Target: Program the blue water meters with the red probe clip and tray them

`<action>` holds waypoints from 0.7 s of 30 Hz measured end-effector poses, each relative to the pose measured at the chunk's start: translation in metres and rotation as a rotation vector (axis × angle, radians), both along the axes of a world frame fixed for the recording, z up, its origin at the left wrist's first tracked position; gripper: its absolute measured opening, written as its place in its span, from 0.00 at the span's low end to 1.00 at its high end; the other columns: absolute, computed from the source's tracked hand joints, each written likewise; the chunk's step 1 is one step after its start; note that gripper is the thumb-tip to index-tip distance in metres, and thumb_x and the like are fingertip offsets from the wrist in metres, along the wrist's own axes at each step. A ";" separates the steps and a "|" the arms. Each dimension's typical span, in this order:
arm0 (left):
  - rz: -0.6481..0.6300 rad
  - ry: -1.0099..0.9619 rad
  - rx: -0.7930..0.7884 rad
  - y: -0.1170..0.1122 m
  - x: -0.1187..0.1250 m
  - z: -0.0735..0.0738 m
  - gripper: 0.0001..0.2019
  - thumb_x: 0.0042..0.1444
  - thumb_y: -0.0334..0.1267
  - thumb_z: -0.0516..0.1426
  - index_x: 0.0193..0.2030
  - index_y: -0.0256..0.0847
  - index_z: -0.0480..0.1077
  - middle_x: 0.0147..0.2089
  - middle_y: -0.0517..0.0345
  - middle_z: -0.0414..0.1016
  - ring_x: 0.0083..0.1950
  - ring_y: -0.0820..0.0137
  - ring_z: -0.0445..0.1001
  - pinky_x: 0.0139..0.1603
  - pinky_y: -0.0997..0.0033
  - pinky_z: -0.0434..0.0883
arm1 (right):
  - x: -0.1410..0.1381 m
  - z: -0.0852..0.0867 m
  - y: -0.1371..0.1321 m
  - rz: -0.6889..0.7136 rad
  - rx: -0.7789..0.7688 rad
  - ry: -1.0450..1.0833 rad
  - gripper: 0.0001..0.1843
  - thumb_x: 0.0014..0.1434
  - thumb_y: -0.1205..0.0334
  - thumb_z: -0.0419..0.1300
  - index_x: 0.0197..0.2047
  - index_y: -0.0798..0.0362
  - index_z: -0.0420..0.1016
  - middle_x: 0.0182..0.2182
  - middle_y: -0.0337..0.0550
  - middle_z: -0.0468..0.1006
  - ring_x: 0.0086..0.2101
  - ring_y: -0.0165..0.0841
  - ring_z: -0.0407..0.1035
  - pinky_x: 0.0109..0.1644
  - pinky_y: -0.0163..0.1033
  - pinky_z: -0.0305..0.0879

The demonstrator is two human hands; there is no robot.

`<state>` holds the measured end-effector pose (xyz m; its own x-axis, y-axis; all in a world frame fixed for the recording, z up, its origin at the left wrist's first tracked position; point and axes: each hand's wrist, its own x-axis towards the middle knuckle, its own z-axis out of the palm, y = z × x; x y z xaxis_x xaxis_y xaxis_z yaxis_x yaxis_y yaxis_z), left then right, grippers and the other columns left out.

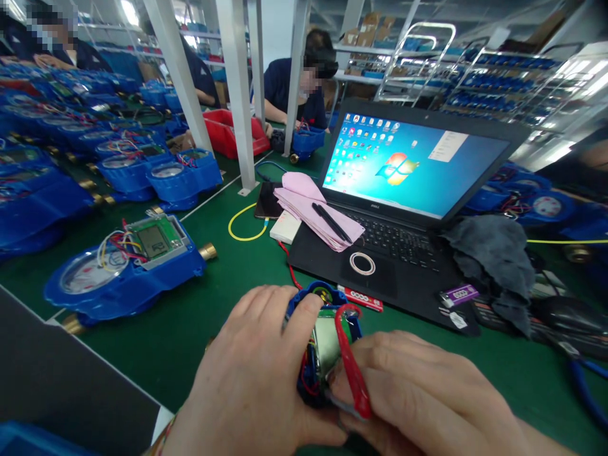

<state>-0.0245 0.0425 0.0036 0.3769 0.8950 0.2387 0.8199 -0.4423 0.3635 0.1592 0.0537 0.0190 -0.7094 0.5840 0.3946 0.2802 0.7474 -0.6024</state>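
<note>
A blue water meter (pixel 327 342) with its top off lies between my hands, its display board and wires exposed. My left hand (pixel 256 361) is wrapped round its left side, the index finger reaching along the upper edge. Bent close over the near right side of the meter, my right hand (pixel 418 386) grips a tool with a curved red handle (pixel 352 364). That handle crosses over the display; the tool's working end and its exact kind are hidden by my fingers. Much of the meter's lower body is covered by both hands.
Behind the meter stands an open laptop (pixel 418 158) bearing pink paper (pixel 316 215), pens and a tape roll (pixel 362 263). Another opened meter (pixel 137 266) sits left. A grey cloth (pixel 494 253) lies right. White posts (pixel 237 95) rise behind; a co-worker (pixel 299 88) sits beyond.
</note>
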 end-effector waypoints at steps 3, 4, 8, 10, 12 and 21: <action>0.011 0.002 0.045 -0.005 0.000 0.001 0.41 0.27 0.52 0.67 0.51 0.36 0.66 0.47 0.45 0.71 0.47 0.52 0.69 0.49 0.46 0.68 | -0.002 0.001 0.002 0.022 -0.061 0.035 0.03 0.61 0.69 0.56 0.36 0.57 0.71 0.27 0.42 0.76 0.29 0.31 0.70 0.34 0.35 0.68; 0.016 0.002 0.062 -0.006 0.001 0.001 0.38 0.29 0.51 0.66 0.51 0.36 0.66 0.47 0.46 0.71 0.47 0.53 0.69 0.49 0.47 0.68 | -0.002 0.001 0.003 0.013 -0.116 0.061 0.03 0.61 0.69 0.56 0.37 0.56 0.71 0.27 0.41 0.76 0.28 0.30 0.70 0.33 0.34 0.67; 0.031 0.002 0.079 -0.011 0.002 0.001 0.34 0.35 0.52 0.63 0.50 0.38 0.67 0.46 0.48 0.71 0.47 0.54 0.68 0.50 0.48 0.68 | -0.002 0.000 0.006 -0.132 -0.379 0.170 0.03 0.59 0.65 0.58 0.33 0.54 0.69 0.25 0.37 0.74 0.25 0.27 0.67 0.29 0.30 0.65; 0.031 0.006 0.076 -0.011 0.001 0.001 0.35 0.36 0.53 0.63 0.52 0.39 0.65 0.48 0.48 0.71 0.49 0.53 0.68 0.52 0.48 0.67 | -0.002 -0.003 0.005 -0.172 -0.456 0.218 0.05 0.59 0.62 0.59 0.33 0.54 0.69 0.25 0.37 0.73 0.24 0.27 0.66 0.28 0.30 0.64; 0.017 0.016 0.082 -0.012 -0.002 0.002 0.41 0.35 0.55 0.64 0.55 0.37 0.62 0.52 0.46 0.69 0.53 0.51 0.67 0.55 0.46 0.65 | -0.002 -0.006 0.004 -0.179 -0.519 0.273 0.08 0.59 0.58 0.60 0.34 0.55 0.70 0.25 0.38 0.72 0.24 0.27 0.65 0.28 0.30 0.65; -0.001 -0.335 0.030 -0.020 -0.014 0.009 0.23 0.38 0.57 0.65 0.36 0.44 0.68 0.57 0.51 0.64 0.64 0.53 0.55 0.61 0.48 0.59 | -0.009 -0.017 -0.003 -0.240 -0.494 0.537 0.09 0.57 0.57 0.62 0.32 0.53 0.70 0.26 0.39 0.75 0.25 0.27 0.69 0.28 0.29 0.68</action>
